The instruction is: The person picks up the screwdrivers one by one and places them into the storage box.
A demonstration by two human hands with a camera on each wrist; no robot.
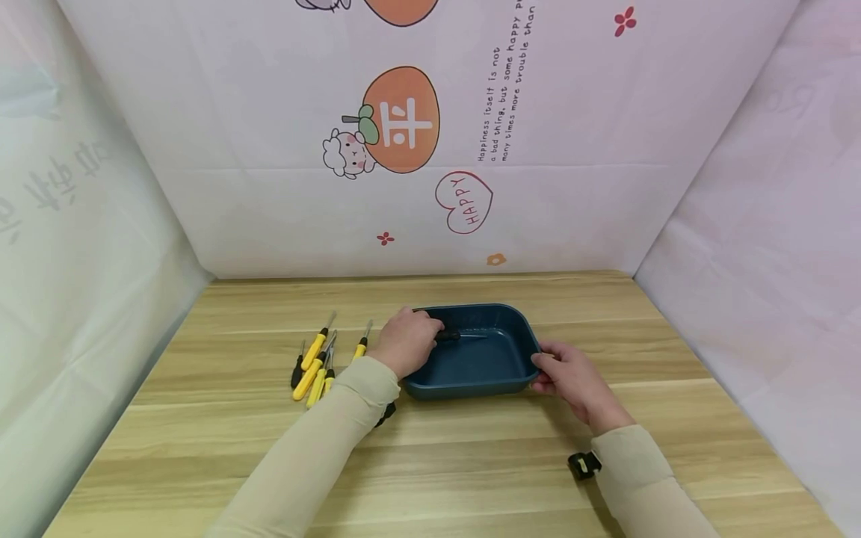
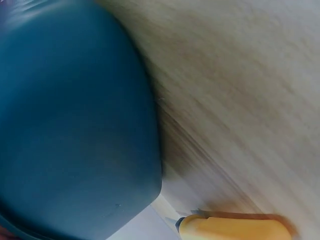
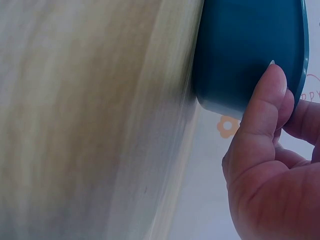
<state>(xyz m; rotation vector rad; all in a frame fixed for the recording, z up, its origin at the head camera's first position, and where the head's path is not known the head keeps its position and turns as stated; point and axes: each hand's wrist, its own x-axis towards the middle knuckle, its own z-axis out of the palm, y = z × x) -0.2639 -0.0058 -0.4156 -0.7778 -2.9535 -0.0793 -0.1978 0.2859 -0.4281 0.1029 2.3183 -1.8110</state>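
A dark blue tray (image 1: 471,387) sits mid-table; its outer wall fills the left wrist view (image 2: 75,125) and shows in the right wrist view (image 3: 245,50). My left hand (image 1: 430,330) reaches over the tray's left rim and grips a black-handled screwdriver (image 1: 449,336), whose metal shaft points right inside the tray. My right hand (image 1: 542,366) holds the tray's right rim, thumb (image 3: 265,105) pressed on the outer wall. Several yellow-handled screwdrivers (image 1: 315,362) lie on the table left of the tray; one yellow handle (image 2: 235,230) is close below my left wrist.
The wooden table (image 1: 471,463) is walled by white printed sheets at the back (image 1: 430,149) and on both sides. A small black-handled screwdriver (image 1: 297,370) lies with the yellow ones. A black wrist camera (image 1: 584,465) sits on my right sleeve.
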